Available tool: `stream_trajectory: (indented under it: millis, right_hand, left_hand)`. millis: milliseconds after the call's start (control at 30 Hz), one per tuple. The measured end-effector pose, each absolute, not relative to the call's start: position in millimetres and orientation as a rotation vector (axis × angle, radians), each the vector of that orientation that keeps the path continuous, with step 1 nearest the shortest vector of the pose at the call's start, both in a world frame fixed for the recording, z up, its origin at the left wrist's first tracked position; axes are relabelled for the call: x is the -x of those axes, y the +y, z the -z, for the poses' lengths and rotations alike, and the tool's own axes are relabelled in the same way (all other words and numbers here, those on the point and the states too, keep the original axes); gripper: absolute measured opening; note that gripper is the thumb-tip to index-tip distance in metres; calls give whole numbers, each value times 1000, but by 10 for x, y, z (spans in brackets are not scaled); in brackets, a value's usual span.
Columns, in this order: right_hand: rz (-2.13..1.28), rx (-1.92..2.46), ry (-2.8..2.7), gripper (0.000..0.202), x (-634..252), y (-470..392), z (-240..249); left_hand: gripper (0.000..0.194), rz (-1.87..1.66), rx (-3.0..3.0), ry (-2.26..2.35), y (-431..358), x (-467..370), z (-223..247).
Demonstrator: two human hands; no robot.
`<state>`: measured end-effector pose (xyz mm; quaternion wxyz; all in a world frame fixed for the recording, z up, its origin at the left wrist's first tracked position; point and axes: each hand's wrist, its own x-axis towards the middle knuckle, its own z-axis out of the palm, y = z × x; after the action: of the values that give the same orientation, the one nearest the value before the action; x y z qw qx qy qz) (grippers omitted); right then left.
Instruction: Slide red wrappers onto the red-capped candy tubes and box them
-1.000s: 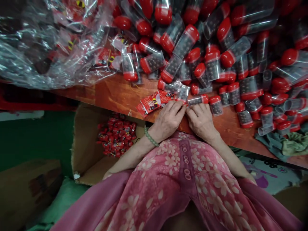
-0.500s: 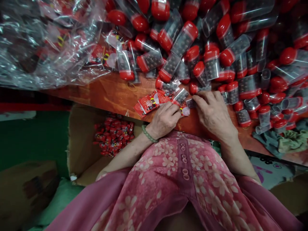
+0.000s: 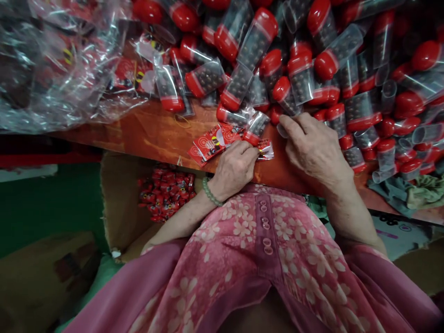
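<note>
Clear, red-capped tube (image 3: 257, 125) slants beside red packets (image 3: 218, 139).

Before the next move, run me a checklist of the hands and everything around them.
1. Left hand at the small tube: ok, right by its red end.
2. Right hand gripping something: cannot tell, its own fingers hide it.
3. Red packets near the left hand: ok, overlapping on the table.
4. Heaped tubes lined up: not ok, lying at mixed angles.
5. Plastic bag away from both hands: ok.
</note>
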<state>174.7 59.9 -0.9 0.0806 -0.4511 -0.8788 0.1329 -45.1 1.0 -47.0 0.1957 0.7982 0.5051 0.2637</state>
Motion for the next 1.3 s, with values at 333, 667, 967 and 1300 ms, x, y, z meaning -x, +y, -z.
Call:
stream_trajectory:
  millis: [333,667,967,1300]
  right_hand:
    - [-581,1348,-1858,46,-2099,323,203]
    - [-707,1397,-1687,41,-2079,161,273]
    - [-839,1345,-1490,40,-2032,122,203]
    - [-1207,1135,-1328,27,-1885,80,73]
  left_hand:
    - [34,-589,-2282,1500,1,375,435]
    - [24,-815,-2029,1492,87,353,347]
    - [9,-1053,-1671,1327,104,354,220]
    - [17,-1136,-1763,1188,122,367,212]
